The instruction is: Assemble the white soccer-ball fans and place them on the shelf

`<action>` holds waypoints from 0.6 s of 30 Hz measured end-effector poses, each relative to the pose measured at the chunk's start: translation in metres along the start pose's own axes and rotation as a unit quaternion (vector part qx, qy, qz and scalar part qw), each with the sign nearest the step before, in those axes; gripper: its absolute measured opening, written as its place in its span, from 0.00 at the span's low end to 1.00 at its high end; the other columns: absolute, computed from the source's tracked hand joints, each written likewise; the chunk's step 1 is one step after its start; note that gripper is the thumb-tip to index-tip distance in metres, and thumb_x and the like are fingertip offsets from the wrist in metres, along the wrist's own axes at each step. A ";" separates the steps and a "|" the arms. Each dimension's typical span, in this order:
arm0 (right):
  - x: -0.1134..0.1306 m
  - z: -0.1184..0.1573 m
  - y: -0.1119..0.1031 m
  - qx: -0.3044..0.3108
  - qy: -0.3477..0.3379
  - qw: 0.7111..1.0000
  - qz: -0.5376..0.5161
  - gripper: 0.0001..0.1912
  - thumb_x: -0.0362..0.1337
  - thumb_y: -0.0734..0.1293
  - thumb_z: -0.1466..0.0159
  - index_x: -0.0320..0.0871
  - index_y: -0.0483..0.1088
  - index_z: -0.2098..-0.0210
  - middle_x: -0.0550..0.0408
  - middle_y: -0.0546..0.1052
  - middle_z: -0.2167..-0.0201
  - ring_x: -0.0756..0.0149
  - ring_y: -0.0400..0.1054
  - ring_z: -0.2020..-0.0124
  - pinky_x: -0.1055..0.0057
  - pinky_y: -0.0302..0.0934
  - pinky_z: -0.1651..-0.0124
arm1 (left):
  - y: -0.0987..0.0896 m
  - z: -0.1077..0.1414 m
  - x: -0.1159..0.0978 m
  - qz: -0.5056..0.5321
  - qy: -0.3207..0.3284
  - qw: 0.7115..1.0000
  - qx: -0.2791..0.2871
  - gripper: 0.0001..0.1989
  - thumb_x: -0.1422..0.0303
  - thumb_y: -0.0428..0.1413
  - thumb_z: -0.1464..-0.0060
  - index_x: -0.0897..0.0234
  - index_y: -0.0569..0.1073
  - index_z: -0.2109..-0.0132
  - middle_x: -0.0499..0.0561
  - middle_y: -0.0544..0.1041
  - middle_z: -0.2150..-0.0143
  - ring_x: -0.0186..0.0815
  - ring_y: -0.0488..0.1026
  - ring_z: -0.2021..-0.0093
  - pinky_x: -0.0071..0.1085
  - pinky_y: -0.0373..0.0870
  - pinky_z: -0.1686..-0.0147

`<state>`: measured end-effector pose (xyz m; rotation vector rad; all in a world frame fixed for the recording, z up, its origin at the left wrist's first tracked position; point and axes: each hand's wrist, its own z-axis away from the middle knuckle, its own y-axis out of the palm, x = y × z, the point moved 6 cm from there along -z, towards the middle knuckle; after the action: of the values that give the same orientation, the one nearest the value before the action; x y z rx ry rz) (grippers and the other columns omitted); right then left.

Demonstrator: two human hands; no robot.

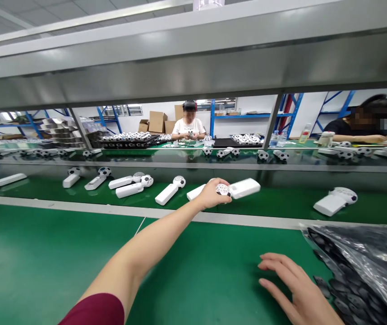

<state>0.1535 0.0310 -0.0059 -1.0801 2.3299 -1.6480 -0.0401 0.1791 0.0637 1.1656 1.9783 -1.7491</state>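
My left hand [211,193] reaches out over the conveyor strip at the back of the bench. Its fingers are wrapped round the soccer-ball head of a white handheld fan [245,188], whose flat handle points right. Another white handle [196,192] lies just left of that hand, partly hidden by it. My right hand [293,284] hovers over the green bench top at the lower right, fingers apart and holding nothing. Close to it, small black plastic parts [352,295] spill from a clear plastic bag [372,253].
Several similar fans [167,193] lie spaced along the green conveyor [284,198], with one fan [336,201] at the right. A grey rail [254,220] separates the conveyor from my bench [61,253]. A metal shelf [180,76] crosses overhead. Two people sit at the far side.
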 end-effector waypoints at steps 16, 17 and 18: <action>0.010 -0.001 0.008 0.125 0.026 0.991 -0.028 0.10 0.40 0.56 0.38 0.51 0.66 0.61 0.51 0.67 0.51 0.60 0.66 0.55 0.63 0.65 0.57 | 0.071 -0.055 -0.018 -0.325 0.146 0.926 0.120 0.15 0.79 0.49 0.52 0.69 0.72 0.57 0.67 0.63 0.49 0.55 0.56 0.47 0.51 0.55 0.55; 0.010 -0.001 0.009 0.129 0.029 0.991 -0.025 0.10 0.40 0.56 0.38 0.51 0.66 0.61 0.51 0.67 0.51 0.60 0.66 0.55 0.62 0.65 0.57 | 0.074 -0.052 -0.016 -0.324 0.146 0.927 0.118 0.16 0.79 0.50 0.53 0.67 0.71 0.55 0.67 0.61 0.46 0.55 0.56 0.46 0.50 0.57 0.55; 0.010 -0.001 0.009 0.132 0.031 0.990 -0.021 0.10 0.40 0.56 0.38 0.51 0.66 0.60 0.50 0.67 0.51 0.60 0.66 0.56 0.62 0.65 0.57 | 0.077 -0.048 -0.014 -0.321 0.148 0.928 0.116 0.19 0.78 0.51 0.53 0.64 0.70 0.53 0.64 0.60 0.44 0.54 0.55 0.45 0.47 0.59 0.55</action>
<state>0.1410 0.0279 -0.0101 -1.0424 2.0565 -1.9631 0.0378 0.2141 0.0296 0.9468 2.6071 -2.2771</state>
